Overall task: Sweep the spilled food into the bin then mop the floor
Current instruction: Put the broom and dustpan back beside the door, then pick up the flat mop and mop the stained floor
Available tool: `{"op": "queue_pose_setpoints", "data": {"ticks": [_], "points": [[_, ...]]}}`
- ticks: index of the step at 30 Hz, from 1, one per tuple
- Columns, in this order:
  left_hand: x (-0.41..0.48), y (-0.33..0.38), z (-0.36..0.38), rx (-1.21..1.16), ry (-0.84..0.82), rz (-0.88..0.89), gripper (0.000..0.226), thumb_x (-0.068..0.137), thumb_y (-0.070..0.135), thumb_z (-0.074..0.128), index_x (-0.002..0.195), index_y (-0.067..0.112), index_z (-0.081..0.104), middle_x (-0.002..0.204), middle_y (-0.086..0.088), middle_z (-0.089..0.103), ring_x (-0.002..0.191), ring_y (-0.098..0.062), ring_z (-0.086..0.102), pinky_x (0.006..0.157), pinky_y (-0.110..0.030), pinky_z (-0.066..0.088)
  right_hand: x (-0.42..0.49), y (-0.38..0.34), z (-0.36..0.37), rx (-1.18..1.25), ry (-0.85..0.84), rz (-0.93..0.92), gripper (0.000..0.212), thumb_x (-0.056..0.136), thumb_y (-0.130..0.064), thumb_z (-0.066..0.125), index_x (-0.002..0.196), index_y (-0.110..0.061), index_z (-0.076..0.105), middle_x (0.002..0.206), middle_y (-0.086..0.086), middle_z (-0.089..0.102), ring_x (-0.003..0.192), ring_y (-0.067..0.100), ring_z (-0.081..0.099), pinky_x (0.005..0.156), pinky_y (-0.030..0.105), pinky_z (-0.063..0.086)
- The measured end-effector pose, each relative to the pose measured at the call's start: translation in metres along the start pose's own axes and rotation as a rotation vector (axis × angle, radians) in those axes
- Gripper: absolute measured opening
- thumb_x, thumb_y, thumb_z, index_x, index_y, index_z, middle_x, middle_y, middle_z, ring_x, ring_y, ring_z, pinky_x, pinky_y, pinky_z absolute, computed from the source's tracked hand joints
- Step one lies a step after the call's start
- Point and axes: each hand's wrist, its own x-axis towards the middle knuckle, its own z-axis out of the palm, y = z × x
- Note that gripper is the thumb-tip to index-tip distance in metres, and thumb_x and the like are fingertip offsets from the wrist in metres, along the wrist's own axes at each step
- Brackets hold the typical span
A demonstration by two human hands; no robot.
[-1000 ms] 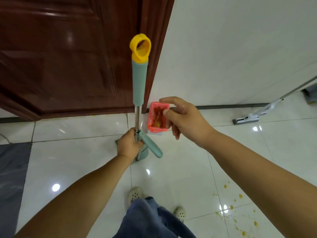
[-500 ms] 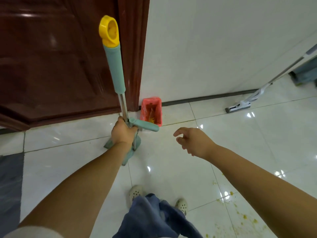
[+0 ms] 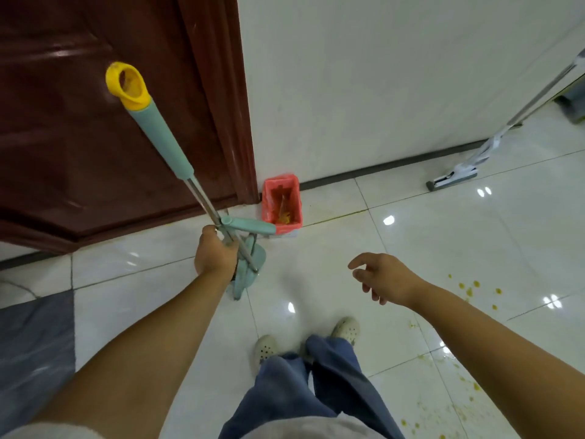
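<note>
My left hand [image 3: 217,255] is shut on the metal shafts of a teal broom and dustpan set [image 3: 161,139], whose yellow-capped handle tilts up to the left over the teal pan [image 3: 250,270] on the floor. A small bin with a red liner [image 3: 281,202] stands against the wall by the door frame, with yellow food inside. My right hand [image 3: 384,277] hovers open and holds nothing. Yellow spilled food bits [image 3: 468,289] dot the white tiles at the right and lower right. A flat mop [image 3: 456,177] leans on the wall at the far right.
A dark red wooden door [image 3: 95,137] fills the upper left. A grey mat [image 3: 34,353] lies at the left edge. My feet in white clogs [image 3: 346,329] stand on glossy white tiles just below the hands. A grey object [image 3: 573,104] sits at the far right edge.
My right hand has drawn back from the bin and lowered to the right, open. The broom handle has tilted further left, and the view has swung toward the right.
</note>
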Motion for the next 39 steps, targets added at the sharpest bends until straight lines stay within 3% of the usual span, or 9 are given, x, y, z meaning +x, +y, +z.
{"op": "queue_pose_setpoints", "data": {"ticks": [5, 10, 13, 18, 21, 25, 27, 30, 39], "points": [[-0.049, 0.017, 0.012, 0.051, 0.113, 0.011, 0.02, 0.088, 0.025, 0.056, 0.105, 0.017, 0.05, 0.11, -0.005, 0.062, 0.095, -0.028, 0.062, 0.075, -0.035, 0.046, 0.008, 0.045, -0.017, 0.045, -0.016, 0.018, 0.024, 0.098, -0.02, 0.046, 0.119, -0.017, 0.057, 0.076, 0.005, 0.06, 0.057, 0.015, 0.055, 0.049, 0.02, 0.047], [-0.089, 0.082, 0.047, 0.08, -0.021, 0.234, 0.005, 0.087, 0.02, 0.056, 0.091, 0.021, 0.055, 0.09, 0.001, 0.064, 0.085, -0.025, 0.061, 0.067, -0.027, 0.041, 0.017, 0.104, -0.057, 0.034, -0.007, 0.043, 0.026, 0.099, -0.022, 0.045, 0.121, -0.016, 0.057, 0.08, 0.005, 0.059, 0.058, 0.013, 0.054, 0.05, 0.017, 0.047], [-0.105, 0.141, 0.073, 0.085, -0.092, 0.356, 0.013, 0.085, 0.015, 0.055, 0.077, 0.024, 0.049, 0.078, 0.001, 0.061, 0.075, -0.023, 0.057, 0.057, -0.025, 0.036, 0.016, 0.142, -0.096, 0.059, 0.002, 0.078, 0.025, 0.099, -0.021, 0.044, 0.12, -0.015, 0.057, 0.082, 0.007, 0.059, 0.057, 0.013, 0.053, 0.048, 0.017, 0.045], [-0.107, 0.227, 0.118, 0.136, -0.136, 0.489, 0.004, 0.083, 0.02, 0.06, 0.085, 0.023, 0.059, 0.084, 0.006, 0.063, 0.081, -0.019, 0.058, 0.072, -0.026, 0.043, 0.018, 0.2, -0.165, 0.115, 0.094, 0.099, 0.024, 0.098, -0.018, 0.045, 0.117, -0.014, 0.059, 0.077, 0.005, 0.06, 0.055, 0.014, 0.053, 0.047, 0.018, 0.044], [-0.107, 0.268, 0.142, 0.166, -0.234, 0.516, 0.013, 0.085, 0.018, 0.061, 0.078, 0.025, 0.052, 0.077, 0.008, 0.06, 0.073, -0.014, 0.055, 0.067, -0.023, 0.037, 0.029, 0.223, -0.201, 0.175, 0.114, 0.126, 0.024, 0.098, -0.016, 0.045, 0.117, -0.012, 0.06, 0.073, 0.005, 0.059, 0.053, 0.015, 0.053, 0.045, 0.02, 0.043], [-0.089, 0.314, 0.17, 0.306, -0.377, 0.541, 0.011, 0.086, 0.019, 0.059, 0.077, 0.023, 0.054, 0.087, 0.002, 0.066, 0.086, -0.019, 0.063, 0.076, -0.027, 0.048, 0.049, 0.24, -0.244, 0.262, 0.107, 0.159, 0.025, 0.098, -0.014, 0.047, 0.118, -0.01, 0.06, 0.07, 0.004, 0.057, 0.051, 0.015, 0.052, 0.043, 0.02, 0.044], [-0.07, 0.342, 0.183, 0.373, -0.369, 0.584, 0.002, 0.085, 0.021, 0.06, 0.083, 0.02, 0.061, 0.088, 0.003, 0.066, 0.088, -0.018, 0.063, 0.073, -0.025, 0.046, 0.064, 0.247, -0.268, 0.293, 0.109, 0.18, 0.025, 0.098, -0.014, 0.047, 0.119, -0.01, 0.06, 0.07, 0.005, 0.057, 0.05, 0.015, 0.051, 0.044, 0.021, 0.045], [-0.036, 0.396, 0.204, 0.435, -0.422, 0.63, 0.009, 0.086, 0.024, 0.058, 0.091, 0.018, 0.062, 0.093, 0.001, 0.067, 0.089, -0.02, 0.062, 0.074, -0.026, 0.046, 0.091, 0.259, -0.309, 0.325, 0.147, 0.201, 0.026, 0.098, -0.015, 0.047, 0.12, -0.012, 0.059, 0.072, 0.005, 0.058, 0.051, 0.015, 0.052, 0.044, 0.019, 0.046], [0.047, 0.597, 0.297, 0.502, -0.615, 0.855, 0.009, 0.091, 0.028, 0.054, 0.089, 0.019, 0.055, 0.094, 0.0, 0.063, 0.084, -0.015, 0.058, 0.067, -0.026, 0.043, 0.156, 0.283, -0.45, 0.448, 0.351, 0.317, 0.026, 0.098, -0.019, 0.046, 0.121, -0.013, 0.059, 0.073, 0.003, 0.057, 0.052, 0.013, 0.053, 0.043, 0.017, 0.044]]}}
